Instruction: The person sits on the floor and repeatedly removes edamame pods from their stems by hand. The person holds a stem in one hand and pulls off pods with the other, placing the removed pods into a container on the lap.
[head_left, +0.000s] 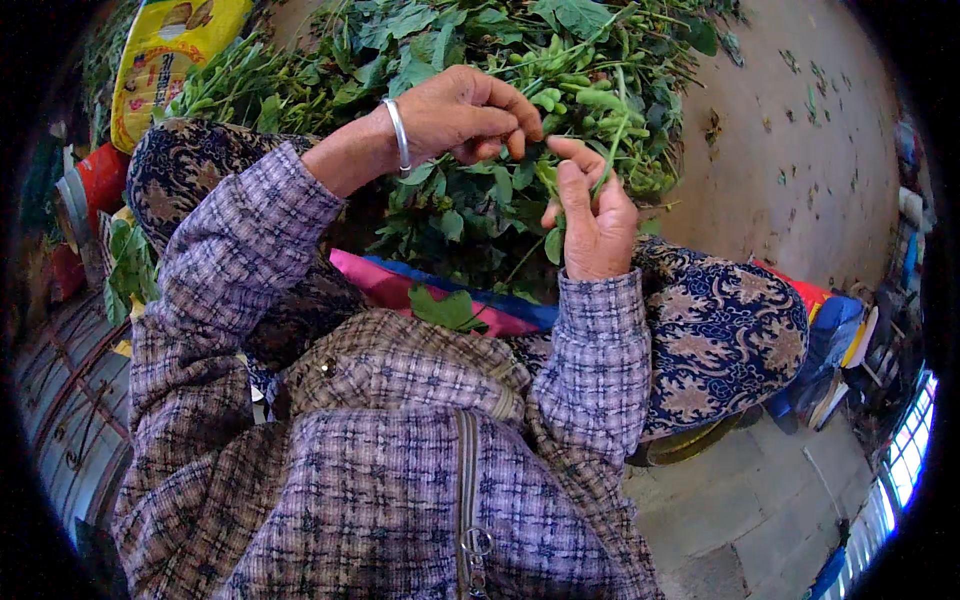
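Note:
A green soybean stem (619, 139) rises out of my right hand (596, 206), held between thumb and fingers, with a few leaves hanging below the grip. My left hand (472, 112), with a silver bangle (397, 135) at the wrist, is curled just left of it. The fingertips of both hands almost meet. Whether anything sits between my left fingers is hidden. Plump green pods (596, 97) cluster behind the hands on a heap of cut soybean plants (405, 45). More leafy stalks (457, 195) lie under my hands, between my knees.
A yellow printed sack (169, 67) stands at the upper left, above a red container (101, 180). Pink and blue cloth (390, 285) lies across my lap. Scattered leaf bits dot the floor (765, 165) on the right. Shoes (832, 330) and clutter are beside my right knee.

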